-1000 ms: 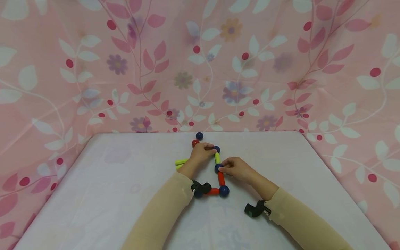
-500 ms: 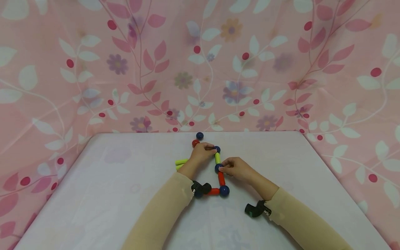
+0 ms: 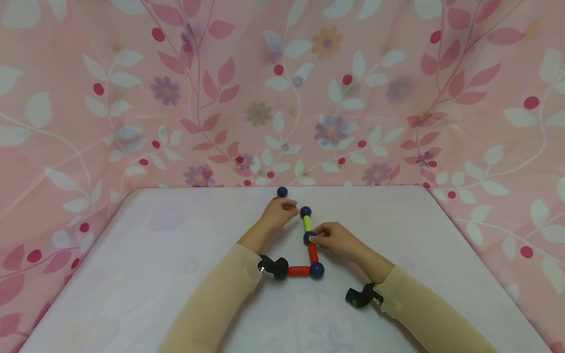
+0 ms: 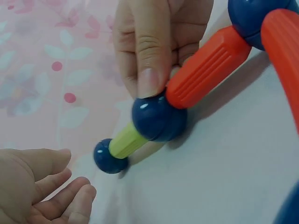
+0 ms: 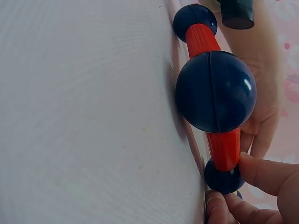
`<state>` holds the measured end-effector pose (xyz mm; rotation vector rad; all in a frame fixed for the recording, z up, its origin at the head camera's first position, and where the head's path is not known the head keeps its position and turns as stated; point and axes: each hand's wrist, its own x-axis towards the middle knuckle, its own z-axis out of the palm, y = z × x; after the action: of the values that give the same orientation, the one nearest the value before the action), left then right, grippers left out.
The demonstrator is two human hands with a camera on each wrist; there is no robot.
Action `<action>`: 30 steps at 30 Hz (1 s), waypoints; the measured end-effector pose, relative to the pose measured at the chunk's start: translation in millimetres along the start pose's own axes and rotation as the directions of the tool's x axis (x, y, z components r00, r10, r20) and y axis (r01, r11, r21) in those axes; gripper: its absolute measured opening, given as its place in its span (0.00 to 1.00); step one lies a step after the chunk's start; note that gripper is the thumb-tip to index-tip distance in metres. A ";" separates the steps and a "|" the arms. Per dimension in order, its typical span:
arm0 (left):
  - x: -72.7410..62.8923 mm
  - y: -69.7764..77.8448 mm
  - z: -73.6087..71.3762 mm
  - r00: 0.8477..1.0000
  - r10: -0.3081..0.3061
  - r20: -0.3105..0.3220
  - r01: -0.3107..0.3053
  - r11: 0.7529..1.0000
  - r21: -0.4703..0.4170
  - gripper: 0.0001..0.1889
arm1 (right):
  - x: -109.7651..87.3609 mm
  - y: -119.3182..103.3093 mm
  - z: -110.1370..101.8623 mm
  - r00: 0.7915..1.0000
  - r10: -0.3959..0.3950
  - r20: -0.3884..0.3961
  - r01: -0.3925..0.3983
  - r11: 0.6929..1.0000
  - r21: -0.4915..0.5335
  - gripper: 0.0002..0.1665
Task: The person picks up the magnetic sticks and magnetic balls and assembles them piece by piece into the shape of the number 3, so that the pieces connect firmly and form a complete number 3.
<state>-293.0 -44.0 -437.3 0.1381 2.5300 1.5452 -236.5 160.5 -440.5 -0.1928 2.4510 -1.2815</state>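
My right hand [image 3: 337,239] pinches the middle blue ball [image 4: 159,119] of a chain of toy balls and rods lying on the table. From that ball a yellow-green rod [image 3: 307,224] leads away to the far blue ball [image 3: 306,212]. A red rod [image 3: 313,253] comes back toward me to the corner blue ball [image 5: 216,91], where another red rod [image 3: 299,270] branches left. Its left end lies behind the left wrist camera in the head view. Just left of the far ball is my left hand [image 3: 274,215], apart from it, fingers loosely spread and holding nothing [image 4: 49,186].
A loose blue ball [image 3: 282,191] lies near the back edge of the white table [image 3: 185,289]. Beside it a red ball [image 3: 276,198] is mostly hidden by my left hand. A bit of yellow-green rod [image 3: 249,228] shows behind the left forearm. Floral cloth [image 3: 260,113] hangs behind.
My left hand has let go of the far blue ball and shifted left, now covering most of the red ball and yellow-green rods. The right hand keeps its pinch in place.
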 end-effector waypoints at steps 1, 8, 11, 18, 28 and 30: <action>-1.7 1.0 -3.3 1.000 0.004 0.001 -0.004 1.000 -0.003 0.18 | 0.1 -0.3 0.2 1.000 0.007 -0.002 -0.007 1.000 -0.005 0.18; -13.2 4.6 -25.3 0.999 0.041 0.002 -0.041 0.999 -0.024 0.18 | 1.5 -0.3 -0.8 1.000 0.022 -0.004 -0.022 1.000 -0.011 0.19; -18.1 3.1 -32.4 0.999 0.047 -0.006 -0.048 0.998 -0.036 0.18 | 2.2 1.1 -0.7 1.000 0.003 -0.005 -0.003 1.000 -0.002 0.18; -28.3 -4.5 -45.1 0.998 0.054 -0.028 -0.055 0.997 -0.045 0.16 | 1.9 2.1 0.8 1.000 -0.007 -0.008 0.007 1.000 0.012 0.18; -43.4 -21.5 -63.3 0.999 0.034 -0.023 -0.034 0.999 0.004 0.16 | 0.7 3.3 1.1 1.000 -0.017 -0.006 0.017 1.000 0.005 0.18; -46.0 -24.9 -67.1 0.999 0.036 -0.019 -0.035 0.999 0.008 0.16 | 0.7 4.0 0.9 1.000 -0.018 -0.006 0.018 1.000 0.004 0.18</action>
<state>-260.8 -121.7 -424.8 0.1711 2.5620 1.5567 -236.6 161.9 -444.4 -0.2111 2.4572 -1.2958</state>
